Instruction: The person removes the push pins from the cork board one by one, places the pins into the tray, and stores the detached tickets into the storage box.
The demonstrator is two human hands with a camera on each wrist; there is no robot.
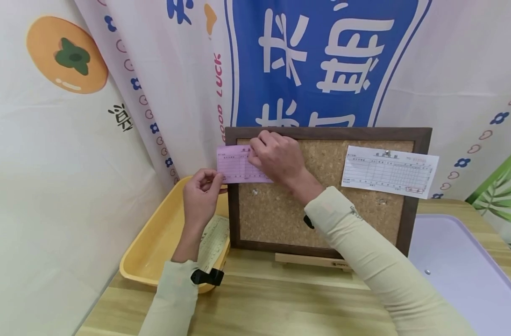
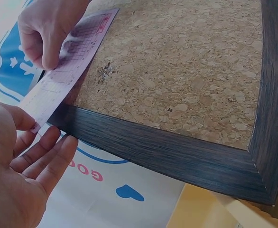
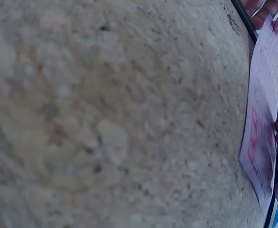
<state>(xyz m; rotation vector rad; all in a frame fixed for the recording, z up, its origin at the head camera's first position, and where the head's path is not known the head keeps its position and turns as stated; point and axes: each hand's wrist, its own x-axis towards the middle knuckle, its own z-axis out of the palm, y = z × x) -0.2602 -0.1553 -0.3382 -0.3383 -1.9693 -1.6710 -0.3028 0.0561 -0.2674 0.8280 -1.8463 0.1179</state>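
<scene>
A pink receipt slip (image 1: 234, 165) lies across the upper left corner of a cork board (image 1: 280, 219) with a dark wooden frame. At the slip's lower left corner my left hand (image 1: 200, 198) pinches the paper between thumb and fingers, just off the frame's left edge. My right hand (image 1: 278, 156) presses on the slip's upper part, fingers curled, near the top of the frame. What lies under those fingertips is hidden, so I cannot tell whether they pinch something small. On the board's right side hangs a white receipt slip (image 1: 387, 172) with a pushpin (image 1: 387, 153) at its top.
The board leans on a small wooden stand (image 1: 310, 260). Behind my left hand stands a yellow basket (image 1: 154, 238) with pale yellow slips (image 1: 215, 238) inside. To the right lies a purple tray (image 1: 444, 252) bearing a small metallic piece (image 1: 427, 272). A printed curtain hangs behind.
</scene>
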